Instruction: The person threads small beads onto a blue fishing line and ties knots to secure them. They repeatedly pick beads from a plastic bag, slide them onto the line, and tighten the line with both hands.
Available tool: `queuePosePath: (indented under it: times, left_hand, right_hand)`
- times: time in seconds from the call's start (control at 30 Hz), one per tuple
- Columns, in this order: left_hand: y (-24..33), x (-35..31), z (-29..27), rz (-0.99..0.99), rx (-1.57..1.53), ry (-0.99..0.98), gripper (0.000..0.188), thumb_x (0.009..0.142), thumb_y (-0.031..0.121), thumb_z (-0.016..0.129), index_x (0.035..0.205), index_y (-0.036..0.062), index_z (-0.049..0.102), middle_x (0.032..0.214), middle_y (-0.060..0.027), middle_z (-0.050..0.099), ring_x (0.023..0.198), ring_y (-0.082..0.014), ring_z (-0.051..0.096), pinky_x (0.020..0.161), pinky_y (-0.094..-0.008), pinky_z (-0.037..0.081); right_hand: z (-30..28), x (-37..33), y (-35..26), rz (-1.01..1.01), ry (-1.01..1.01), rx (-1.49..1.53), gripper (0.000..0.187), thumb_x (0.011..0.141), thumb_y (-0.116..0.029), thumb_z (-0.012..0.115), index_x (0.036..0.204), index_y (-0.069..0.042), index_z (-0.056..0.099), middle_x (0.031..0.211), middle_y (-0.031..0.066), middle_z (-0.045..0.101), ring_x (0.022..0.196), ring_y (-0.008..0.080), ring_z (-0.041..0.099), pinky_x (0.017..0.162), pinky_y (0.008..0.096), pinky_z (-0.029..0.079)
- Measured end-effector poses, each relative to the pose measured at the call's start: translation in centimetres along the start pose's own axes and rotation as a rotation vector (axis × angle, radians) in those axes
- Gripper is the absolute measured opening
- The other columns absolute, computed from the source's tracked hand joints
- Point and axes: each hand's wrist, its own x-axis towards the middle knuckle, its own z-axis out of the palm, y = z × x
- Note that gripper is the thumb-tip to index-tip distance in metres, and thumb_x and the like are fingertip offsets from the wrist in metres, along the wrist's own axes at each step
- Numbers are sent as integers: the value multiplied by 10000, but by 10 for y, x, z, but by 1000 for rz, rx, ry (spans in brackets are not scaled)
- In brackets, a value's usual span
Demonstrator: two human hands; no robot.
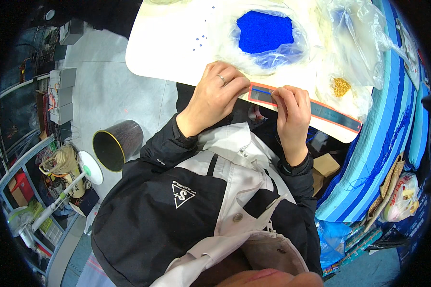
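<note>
A ruler (331, 115) with an orange-red border and a dark middle lies along the near edge of the white table. Over its left part stretches a thin, short blue strand (261, 91), which looks like strung beads. My left hand (220, 91), with a ring on one finger, pinches the strand's left end at the tip of the ruler. Thumb and fingers of my right hand (292, 109) are closed on its other end, above the ruler. My fingertips hide both ends of the strand. Past my hands, tiny blue beads (266, 32) fill an opened clear plastic bag.
Gold beads (340, 87) sit in clear plastic at the table's right, below a crumpled clear bag (357, 36). Several loose dark beads (200, 40) dot the white table (163, 43). Blue striped fabric (368, 162) borders the right side. A black bin (124, 141) stands on the floor, left.
</note>
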Motion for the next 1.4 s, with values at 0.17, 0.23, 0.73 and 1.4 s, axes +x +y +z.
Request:
queuePosePath:
  times: [0.17,0.23,0.73,1.4]
  left_hand:
    - [0,0,1,1,11,-2,210,713,46,724,907,76,649,876,-59,589,871,-266,550,778,-379,425]
    - [0,0,1,11,10,1,219,699,47,726,904,81,656,874,-55,591,868,-262,551,776,-375,426]
    - [12,5,-10,67,37,28,255,642,2,713,878,66,640,867,-50,597,856,-271,567,746,-379,453]
    - [24,43,-10,45,287,287,234,732,-20,625,944,68,673,895,-42,649,902,-222,598,860,-380,403]
  right_hand:
    - [0,0,0,-5,1,3,151,746,40,655,881,-20,625,854,88,579,806,267,528,698,346,454]
    - [0,0,0,-5,2,6,148,749,41,655,881,-19,625,853,88,579,805,266,528,697,345,453]
    - [-14,-7,2,-1,40,77,106,790,28,640,890,0,616,855,111,579,812,285,535,729,353,439]
    - [-35,-21,-1,89,170,90,56,837,28,601,890,12,594,879,133,591,845,311,545,756,382,439]
